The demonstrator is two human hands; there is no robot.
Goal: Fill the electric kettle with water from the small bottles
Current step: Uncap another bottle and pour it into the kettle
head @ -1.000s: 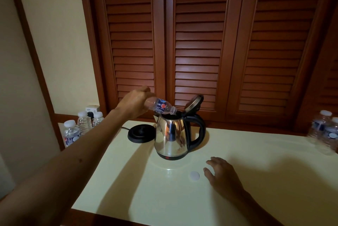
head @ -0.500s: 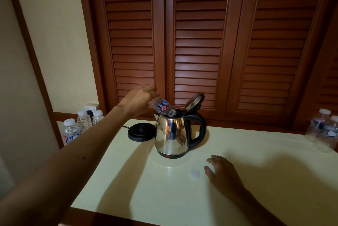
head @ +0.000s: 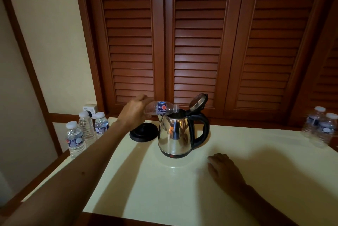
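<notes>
Glossy mirror-polished metal kettle (head: 174, 133), clear plastic bottle (head: 161, 110), smooth cream table (head: 182, 189), slatted wooden doors (head: 197, 42).

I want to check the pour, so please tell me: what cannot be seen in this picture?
Head view only:
- Water level in the kettle: steel wall hides it.
- Water left in the bottle: dim and too small.
- Left hand fingers: behind the bottle.
- Cap: none clear; blur beside the right hand.
- Right bottles: blurred near the edge.

The base of the clear small bottle with the dark blue label (head: 161, 109) is hidden inside the left hand (head: 134, 111), and no water stream can be made out. The right hand (head: 224, 168) is smeared by motion blur, as are the two clear capped bottles (head: 321, 127) at the table's right edge.
</notes>
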